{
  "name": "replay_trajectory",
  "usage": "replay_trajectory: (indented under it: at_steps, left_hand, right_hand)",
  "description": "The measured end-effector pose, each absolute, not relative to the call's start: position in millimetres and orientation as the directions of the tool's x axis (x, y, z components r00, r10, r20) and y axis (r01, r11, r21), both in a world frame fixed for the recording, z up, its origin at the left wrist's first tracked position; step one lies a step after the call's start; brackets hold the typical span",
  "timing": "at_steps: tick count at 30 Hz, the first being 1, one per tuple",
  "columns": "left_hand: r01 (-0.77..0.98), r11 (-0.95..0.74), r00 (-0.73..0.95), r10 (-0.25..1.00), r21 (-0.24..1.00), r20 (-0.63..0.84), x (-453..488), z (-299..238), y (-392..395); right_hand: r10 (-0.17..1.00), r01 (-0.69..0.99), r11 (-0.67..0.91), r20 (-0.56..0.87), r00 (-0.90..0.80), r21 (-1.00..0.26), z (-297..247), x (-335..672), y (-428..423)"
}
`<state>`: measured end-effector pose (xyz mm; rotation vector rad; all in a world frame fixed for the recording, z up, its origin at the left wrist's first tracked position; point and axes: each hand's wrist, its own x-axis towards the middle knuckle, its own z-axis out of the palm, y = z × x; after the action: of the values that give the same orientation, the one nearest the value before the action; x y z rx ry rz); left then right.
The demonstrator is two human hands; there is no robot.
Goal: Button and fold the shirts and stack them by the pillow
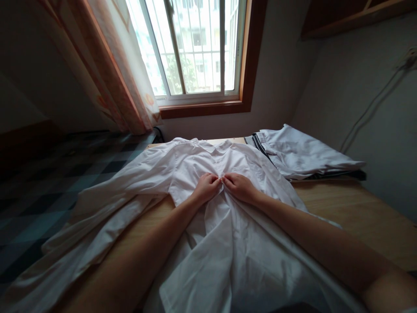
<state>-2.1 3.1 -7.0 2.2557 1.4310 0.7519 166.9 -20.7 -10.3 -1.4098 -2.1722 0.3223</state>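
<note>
A white long-sleeved collared shirt (192,163) lies spread front-up on a wooden table, its collar toward the window. My left hand (207,186) and my right hand (239,187) meet at the middle of the shirt's front. Both pinch the fabric along the front opening, fingertips nearly touching. Whether a button sits between the fingers is too small to tell. Below my hands the two front edges fall apart in loose folds. One sleeve stretches out to the left over the table edge; the right sleeve is partly hidden behind my right forearm.
Folded white clothing (306,152) with dark striped trim lies at the table's back right. The wooden table (339,204) shows beside it. A checked bedspread (39,191) is on the left. Behind are a curtain (107,56), a barred window (202,52) and a wall cable (368,104).
</note>
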Motion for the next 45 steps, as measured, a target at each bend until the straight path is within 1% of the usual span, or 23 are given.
replay_trajectory:
  at_steps: [4,8,11,15,19,23,25,26,27,28,30,32,33,35,37,39,42,45]
  left_hand:
    - [0.772,-0.439,0.351,0.897,0.459,0.268,1,-8,-2]
    - [0.812,-0.453,0.342,0.880,0.367,0.330,4,-10,-9]
    - [0.790,-0.468,0.353,0.875,0.396,0.331,5,-9,-10]
    - [0.739,-0.453,0.362,0.891,0.499,0.274,1,-3,-7]
    - [0.708,-0.464,0.380,0.886,0.532,0.266,-3,0,-7]
    - [0.682,-0.486,0.401,0.873,0.547,0.277,-8,3,-7]
    - [0.694,-0.487,0.399,0.873,0.530,0.279,-13,7,-6]
    - [0.723,-0.482,0.388,0.876,0.495,0.285,-16,10,-6]
    - [0.769,-0.469,0.370,0.881,0.435,0.295,-19,13,-6]
    - [0.826,-0.443,0.348,0.888,0.350,0.302,-23,17,-6]
    - [0.933,-0.330,0.276,0.914,0.145,0.299,-30,25,-7]
    - [0.986,-0.166,0.165,0.952,-0.020,0.256,-38,33,-9]
    - [0.994,-0.089,0.103,0.970,-0.070,0.220,-42,37,-11]
    - [0.992,0.034,-0.019,0.992,-0.123,0.126,-49,45,-14]
    - [0.983,0.105,-0.105,0.994,-0.152,0.008,-58,53,-15]
    - [0.979,0.124,-0.139,0.986,-0.159,-0.087,-66,59,-14]
    - [0.983,0.137,-0.156,0.975,-0.124,-0.160,-77,61,-10]
    - [0.981,0.194,-0.196,0.963,-0.030,-0.183,-84,54,-5]
  right_hand:
    - [0.907,0.755,0.416,0.286,-0.308,-0.506,-14,168,-17]
    - [0.907,0.679,0.421,0.267,-0.326,-0.602,-17,170,-10]
    - [0.907,0.633,0.417,0.248,-0.341,-0.652,-17,172,-7]
    - [0.904,0.638,0.420,0.240,-0.353,-0.646,-16,173,-7]
    - [0.894,0.678,0.447,0.261,-0.365,-0.584,-15,174,-13]
    - [0.863,0.668,0.505,0.297,-0.410,-0.547,-10,177,-19]
    - [0.855,0.671,0.519,0.321,-0.407,-0.531,-6,181,-20]
    - [0.860,0.688,0.510,0.331,-0.389,-0.516,-3,185,-19]
    - [0.871,0.718,0.487,0.337,-0.357,-0.497,0,189,-18]
    - [0.887,0.758,0.448,0.341,-0.311,-0.474,3,194,-16]
    - [0.914,0.844,0.342,0.354,-0.196,-0.414,7,204,-12]
    - [0.925,0.914,0.231,0.368,-0.099,-0.334,7,214,-9]
    - [0.927,0.942,0.182,0.368,-0.069,-0.283,5,218,-8]
    - [0.938,0.980,0.103,0.345,-0.040,-0.168,1,221,-10]
    - [0.946,0.996,0.055,0.324,-0.031,-0.063,-3,220,-14]
    - [0.947,1.000,0.023,0.320,-0.021,-0.001,-3,216,-18]
    - [0.961,0.999,-0.044,0.272,0.042,0.003,-1,215,-19]
    - [0.975,0.997,-0.072,0.205,0.079,-0.040,-2,221,-15]
